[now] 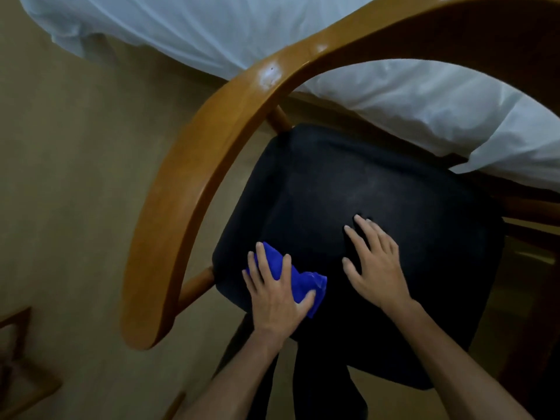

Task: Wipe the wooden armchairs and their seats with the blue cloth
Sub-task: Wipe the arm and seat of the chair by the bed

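Observation:
A wooden armchair with a curved, glossy arm rail (pixel 194 165) stands right below me, its dark padded seat (pixel 363 183) filling the middle of the view. My left hand (pixel 275 292) presses the crumpled blue cloth (pixel 300 281) flat onto the seat's near left corner, fingers spread over it and thumb along its right side. My right hand (pixel 375 262) lies flat on the seat beside it, fingers straight and pointing away from me, holding nothing.
A bed with white bedding (pixel 394 98) runs close behind the chair, overhanging its far right side. Beige carpet (pixel 66 177) lies to the left. Part of another wooden frame (pixel 21 353) shows at the bottom left corner.

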A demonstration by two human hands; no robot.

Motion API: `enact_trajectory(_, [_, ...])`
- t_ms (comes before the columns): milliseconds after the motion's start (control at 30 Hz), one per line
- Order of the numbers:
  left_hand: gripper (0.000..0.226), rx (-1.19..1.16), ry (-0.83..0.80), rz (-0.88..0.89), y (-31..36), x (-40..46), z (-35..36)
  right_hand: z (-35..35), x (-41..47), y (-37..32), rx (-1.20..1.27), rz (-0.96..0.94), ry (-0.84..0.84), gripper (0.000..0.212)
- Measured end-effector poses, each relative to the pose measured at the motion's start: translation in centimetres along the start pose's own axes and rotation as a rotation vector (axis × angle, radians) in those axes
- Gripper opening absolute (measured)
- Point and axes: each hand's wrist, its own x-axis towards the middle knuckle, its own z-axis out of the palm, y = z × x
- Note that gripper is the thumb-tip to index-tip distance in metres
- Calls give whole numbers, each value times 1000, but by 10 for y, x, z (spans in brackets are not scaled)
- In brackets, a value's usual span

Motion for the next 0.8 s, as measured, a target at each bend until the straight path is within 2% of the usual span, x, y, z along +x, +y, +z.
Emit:
enact_trajectory(133, [66, -47, 114, 61, -13, -1, 9, 7, -6, 1, -6, 11, -43, 65])
enact_trajectory(300, [60, -148, 227, 42, -8, 17, 6, 5, -4, 4, 13, 0, -48, 67])
enact_trajectory(400, [54, -131, 269, 124, -1, 35, -5, 7, -4, 2, 45, 8, -28, 69])
enact_trajectory(467, [50, -127, 310, 157, 8, 68, -26, 9, -4, 1, 56, 12, -20, 69])
enact_trajectory(533, [50, -140, 346, 94, 28, 126, -58, 9, -4, 2, 65, 19, -17, 70])
enact_trajectory(667, [49, -170, 351, 92, 74, 200, -98, 10, -5, 5, 67, 7, -12, 69])
enact_trajectory(800, [46, -154, 340, 104, 52, 182, -85, 10, -5, 13, 60, -28, -15, 70])
